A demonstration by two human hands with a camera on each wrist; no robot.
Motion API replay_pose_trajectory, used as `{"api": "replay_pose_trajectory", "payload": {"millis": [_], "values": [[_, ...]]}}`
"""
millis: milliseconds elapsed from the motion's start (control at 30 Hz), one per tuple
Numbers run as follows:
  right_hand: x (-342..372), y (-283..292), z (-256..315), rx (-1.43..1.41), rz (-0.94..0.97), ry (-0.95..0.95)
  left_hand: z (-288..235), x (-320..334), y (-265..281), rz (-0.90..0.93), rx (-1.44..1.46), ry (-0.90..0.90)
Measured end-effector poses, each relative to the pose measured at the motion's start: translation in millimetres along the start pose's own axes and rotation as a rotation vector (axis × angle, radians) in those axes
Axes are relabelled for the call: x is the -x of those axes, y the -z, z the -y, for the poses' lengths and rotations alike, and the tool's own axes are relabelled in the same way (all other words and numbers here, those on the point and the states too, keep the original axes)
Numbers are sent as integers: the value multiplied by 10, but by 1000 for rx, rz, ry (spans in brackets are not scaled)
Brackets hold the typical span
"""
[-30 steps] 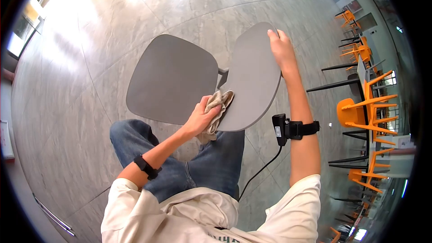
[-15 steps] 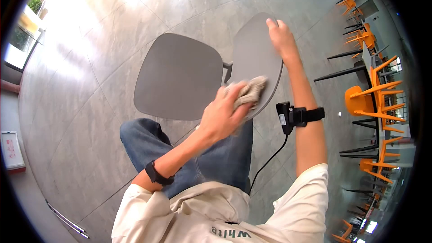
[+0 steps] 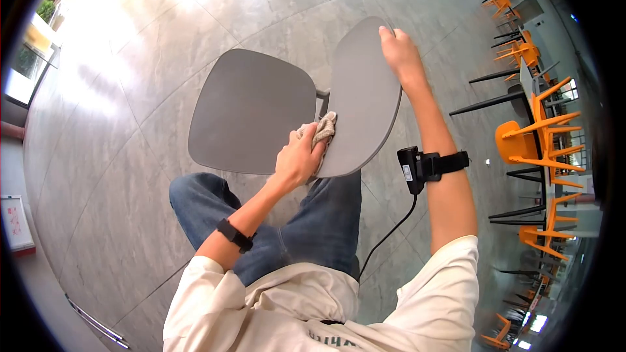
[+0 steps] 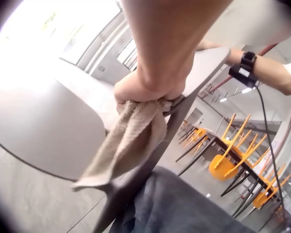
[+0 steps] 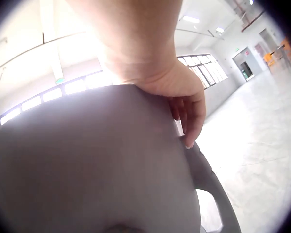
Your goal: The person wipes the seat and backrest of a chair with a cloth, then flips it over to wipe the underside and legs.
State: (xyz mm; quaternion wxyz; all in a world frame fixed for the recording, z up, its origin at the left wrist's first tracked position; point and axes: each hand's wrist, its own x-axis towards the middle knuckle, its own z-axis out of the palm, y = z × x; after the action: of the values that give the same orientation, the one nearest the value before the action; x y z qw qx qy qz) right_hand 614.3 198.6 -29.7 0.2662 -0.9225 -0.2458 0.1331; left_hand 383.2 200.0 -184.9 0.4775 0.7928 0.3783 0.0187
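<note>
A grey chair stands in front of the person, its flat seat (image 3: 254, 114) on the left and its curved backrest (image 3: 362, 91) on the right in the head view. My left hand (image 3: 298, 160) grips a bunched beige cloth (image 3: 324, 129) against the backrest's near left edge. In the left wrist view the loose end of the cloth (image 4: 128, 145) hangs below the fingers, beside the chair frame. My right hand (image 3: 402, 55) holds the backrest's far right edge; the right wrist view shows its fingers (image 5: 196, 116) curled over that edge.
The person's jeans-clad knees (image 3: 202, 199) are close to the chair. Orange chairs (image 3: 515, 143) are upturned on a long table at the right. A black cable (image 3: 391, 234) runs from the right wrist camera (image 3: 412, 169). Grey tiled floor (image 3: 111, 176) surrounds the chair.
My left hand swept the cloth right across the lower backrest, then came back left to its inner edge. The right hand keeps its hold on the edge.
</note>
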Motion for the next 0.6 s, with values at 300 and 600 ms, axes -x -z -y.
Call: {"api": "replay_pose_trajectory", "payload": {"millis": [300, 600], "values": [[-93, -19, -61, -17, -34, 57, -963, 315, 417, -204, 195, -554], [-158, -56, -112, 37, -45, 66, 305, 69, -115, -138, -168, -233]]}}
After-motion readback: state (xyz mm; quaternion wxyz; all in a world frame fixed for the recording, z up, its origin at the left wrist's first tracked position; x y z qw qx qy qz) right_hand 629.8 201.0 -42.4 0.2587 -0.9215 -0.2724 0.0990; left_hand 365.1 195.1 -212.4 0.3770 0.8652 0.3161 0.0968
